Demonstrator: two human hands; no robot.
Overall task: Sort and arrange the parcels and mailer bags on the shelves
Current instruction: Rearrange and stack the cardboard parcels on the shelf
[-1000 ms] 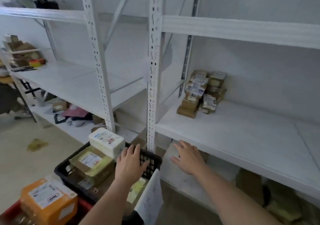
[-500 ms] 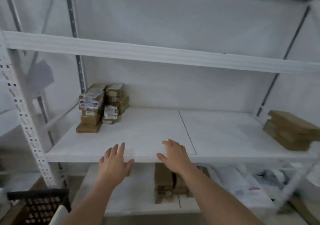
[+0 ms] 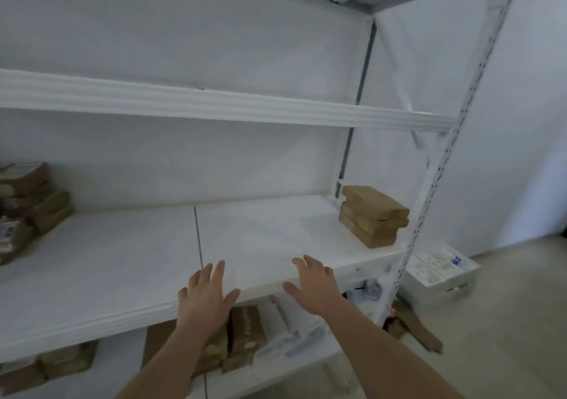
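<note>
Reaching toward middle shelf [image 3: 122,263].
Left hand [image 3: 206,302] and right hand [image 3: 313,288]: fingers spread, relaxed, grasping nothing; brown parcels [image 3: 372,216] stacked far right.

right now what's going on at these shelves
A person stands at a white shelf unit, both hands out over the front edge of the middle shelf. The left hand and the right hand are open and hold nothing. A stack of brown parcels sits at the shelf's right end, another pile of parcels at the left. More parcels lie on the shelf below.
</note>
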